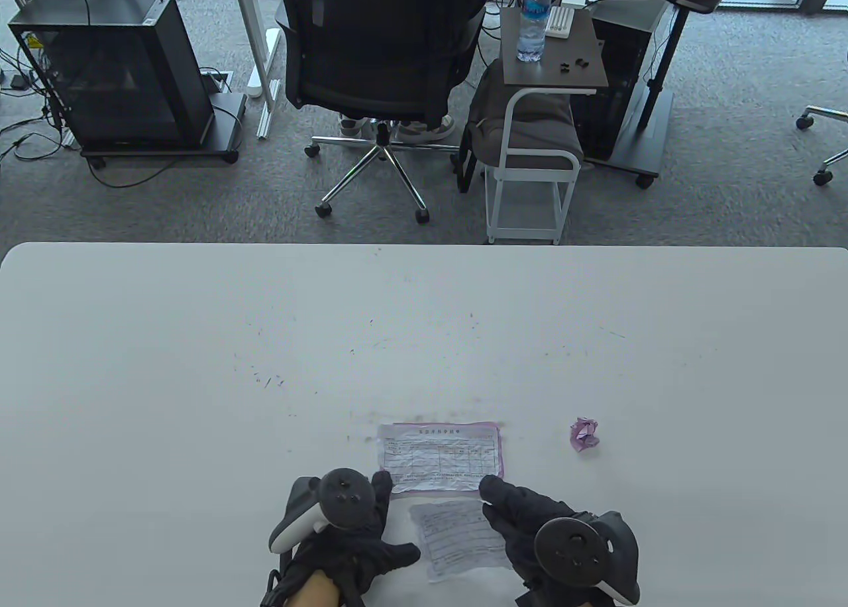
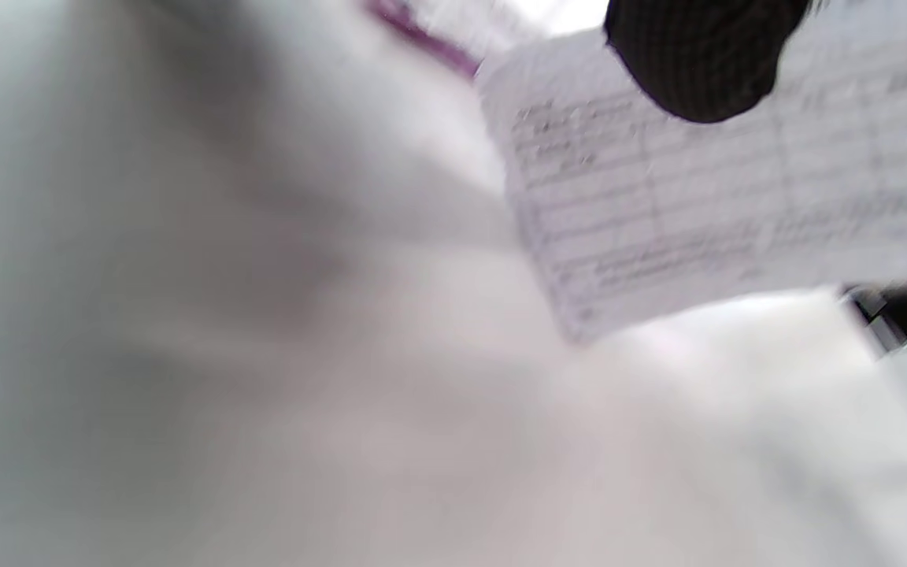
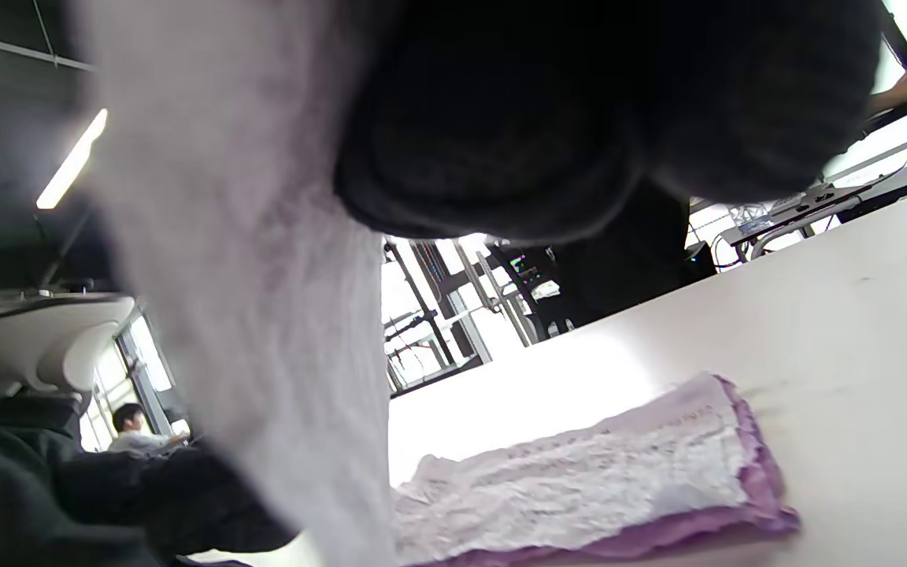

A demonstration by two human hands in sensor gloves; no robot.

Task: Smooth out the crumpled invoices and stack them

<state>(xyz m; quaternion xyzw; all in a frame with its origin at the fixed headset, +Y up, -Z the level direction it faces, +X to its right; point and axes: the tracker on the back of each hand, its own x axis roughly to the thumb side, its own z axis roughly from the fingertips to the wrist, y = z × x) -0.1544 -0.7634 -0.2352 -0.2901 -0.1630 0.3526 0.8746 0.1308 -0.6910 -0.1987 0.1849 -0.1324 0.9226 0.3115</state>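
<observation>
The right hand (image 1: 530, 521) has a white sheet (image 1: 460, 535) by its right edge, thumb and fingers closed on the paper; in the right wrist view the paper (image 3: 264, 315) runs up close past the lens under the dark glove, so that side of it looks lifted off the table (image 1: 199, 368). The left hand (image 1: 358, 527) lies just left of the same sheet with its fingers spread and fairly straight; one fingertip (image 2: 697, 63) shows over the printed paper in the blurred left wrist view, but I cannot tell whether it presses on it.

Just beyond the white sheet, touching or slightly overlapping its far edge, lies a flattened stack (image 1: 440, 458) with a white printed form on top and a purple sheet showing under it along the far and right edges. From the right wrist view the stack (image 3: 619, 480) is still wrinkled but lying flat.

Off to the right of the stack, well apart from both hands, sits a small purple paper ball (image 1: 584, 433), still crumpled.

Past the table's far edge are an office chair (image 1: 371, 57) and a small side table with a water bottle (image 1: 534, 17).
</observation>
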